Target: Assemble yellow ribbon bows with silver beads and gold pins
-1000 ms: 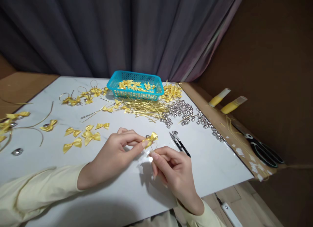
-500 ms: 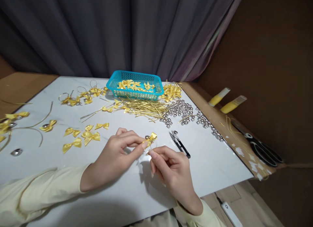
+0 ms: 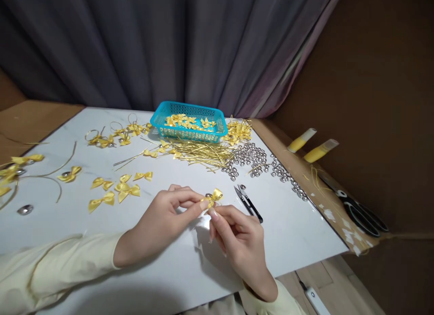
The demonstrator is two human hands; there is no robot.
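A yellow ribbon bow (image 3: 217, 195) with a small silver bead is pinched between the thumb and fingers of my left hand (image 3: 166, 215), held above the white tabletop (image 3: 159, 283). Close against the bow's lower edge, my right hand (image 3: 239, 236) pinches a thin cord that comes off the bow; most of the cord is hidden by the fingertips. Black-handled thread snips (image 3: 249, 204) lie just beyond my right hand, with a loose silver bead at their tip. Left of my hands lie several loose yellow bows (image 3: 128, 192).
At the back stands a turquoise basket (image 3: 190, 135) of yellow bows. Before it lie gold cords (image 3: 203, 152) and many silver beads (image 3: 251, 154). Bows with cords (image 3: 71, 174) lie left. Large scissors (image 3: 361, 213) and two yellow tubes (image 3: 301, 140) lie on the brown right edge.
Both hands and the bow have shifted slightly right in view. My right fingertips have come closer to the bow, and the strand between them shows less.
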